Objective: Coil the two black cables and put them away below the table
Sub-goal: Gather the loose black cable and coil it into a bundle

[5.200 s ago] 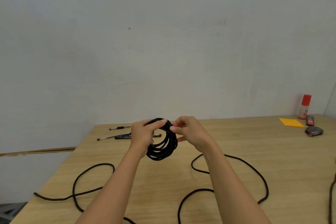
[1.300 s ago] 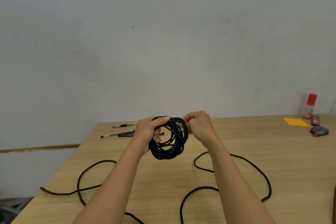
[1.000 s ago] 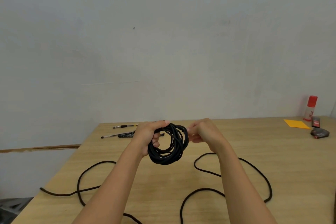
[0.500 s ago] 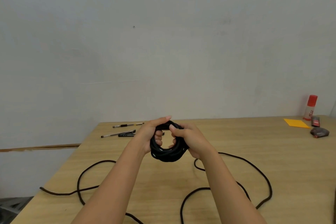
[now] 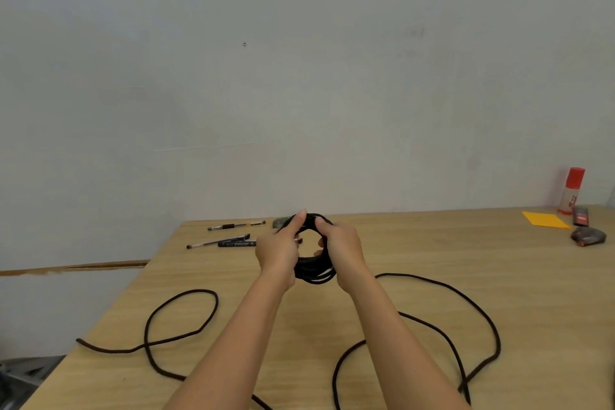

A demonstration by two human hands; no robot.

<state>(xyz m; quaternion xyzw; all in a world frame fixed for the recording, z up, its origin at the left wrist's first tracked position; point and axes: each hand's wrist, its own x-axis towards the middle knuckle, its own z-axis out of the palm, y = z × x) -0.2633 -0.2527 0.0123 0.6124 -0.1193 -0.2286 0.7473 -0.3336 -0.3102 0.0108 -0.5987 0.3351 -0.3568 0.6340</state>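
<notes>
Head view: a pale wall (image 5: 299,76) fills the upper half, and a wooden table (image 5: 466,260) spans the lower half. A loose cable (image 5: 199,290) sprawls over the table in wide loops on both sides of the forearms; whether the loops are one run or two I cannot tell. Both arms reach forward over the middle of the table. The left hand (image 5: 279,253) and right hand (image 5: 341,250) are raised above the tabletop, each with fingers and thumb curled round an opposite side of the coil (image 5: 314,273), a tight black ring held between them with its opening facing the camera. Three pens (image 5: 233,227) lie near the far left edge, just behind the left hand. At the far right stand a glue stick (image 5: 570,191) with a red cap, an orange note (image 5: 545,220) beside it, and two small dark objects (image 5: 588,236), too small to identify.
</notes>
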